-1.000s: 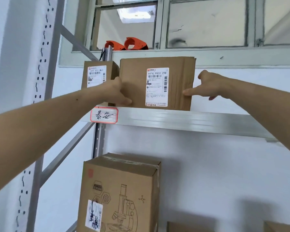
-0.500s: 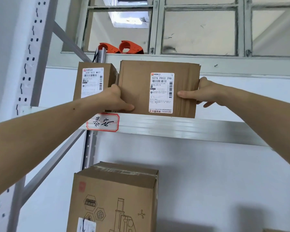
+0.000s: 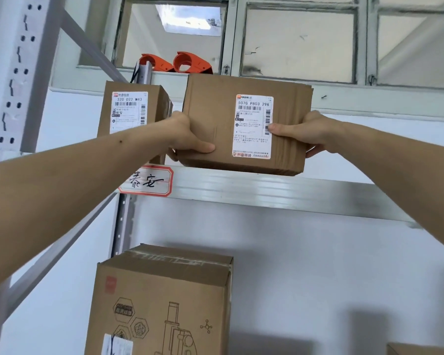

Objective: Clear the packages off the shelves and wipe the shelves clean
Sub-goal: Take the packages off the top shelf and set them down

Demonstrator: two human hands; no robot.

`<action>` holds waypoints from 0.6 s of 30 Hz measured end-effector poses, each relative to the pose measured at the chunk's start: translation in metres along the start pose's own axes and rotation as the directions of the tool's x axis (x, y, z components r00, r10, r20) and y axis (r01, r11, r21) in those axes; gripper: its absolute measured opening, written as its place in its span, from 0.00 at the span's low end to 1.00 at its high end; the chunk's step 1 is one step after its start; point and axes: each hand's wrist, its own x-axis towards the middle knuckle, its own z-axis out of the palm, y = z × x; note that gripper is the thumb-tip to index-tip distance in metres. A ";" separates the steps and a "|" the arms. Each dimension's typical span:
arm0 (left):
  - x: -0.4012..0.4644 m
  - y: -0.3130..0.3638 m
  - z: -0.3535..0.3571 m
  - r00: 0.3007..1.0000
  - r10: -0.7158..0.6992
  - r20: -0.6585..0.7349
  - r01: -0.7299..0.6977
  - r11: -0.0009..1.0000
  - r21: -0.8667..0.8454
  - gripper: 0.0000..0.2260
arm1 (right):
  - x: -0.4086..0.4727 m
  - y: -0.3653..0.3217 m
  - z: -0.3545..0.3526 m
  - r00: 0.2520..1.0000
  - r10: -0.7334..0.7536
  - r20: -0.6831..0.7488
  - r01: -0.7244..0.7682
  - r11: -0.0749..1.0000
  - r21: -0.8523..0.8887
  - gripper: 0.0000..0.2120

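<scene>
box held at the top shelf

white wall and a row of grey-framed windows (image 3: 300,44) back a grey metal shelving rack, whose perforated upright (image 3: 18,73) runs up the left side. both bare hands grip a brown cardboard box with a white shipping label (image 3: 246,124): the left hand (image 3: 187,135) wraps its left edge with the thumb lying across the front face, and the right hand (image 3: 305,135) clasps its right edge, thumb on the front near the label. the box sits tilted at the front edge of the grey top shelf (image 3: 280,193); whether its base touches the shelf cannot be told. just beside it on the left, partly behind the left forearm, stands a smaller brown cardboard box with its own white label (image 3: 131,111). a red-bordered white tag with handwritten characters (image 3: 146,180) is stuck to the shelf edge. two orange tape dispensers (image 3: 177,62) rest on the window ledge above. lower down stands a large brown carton printed with a microscope drawing (image 3: 162,303), and a corner of another cardboard box (image 3: 418,349) shows at bottom right.
</scene>
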 end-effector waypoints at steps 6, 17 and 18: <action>-0.004 0.037 0.016 0.995 0.096 -0.024 -0.098 0.988 -0.119 0.47 | -0.020 0.004 -0.053 0.991 -0.041 -0.128 0.040 0.999 -0.009 0.44; -0.038 0.137 0.075 0.952 0.305 0.033 -0.265 0.871 -0.413 0.41 | -0.120 0.023 -0.166 0.897 0.006 -0.442 -0.080 0.986 -0.149 0.49; -0.042 0.146 0.082 0.944 0.326 0.057 -0.268 0.853 -0.448 0.41 | -0.133 0.023 -0.175 0.885 0.011 -0.466 -0.107 0.978 -0.178 0.48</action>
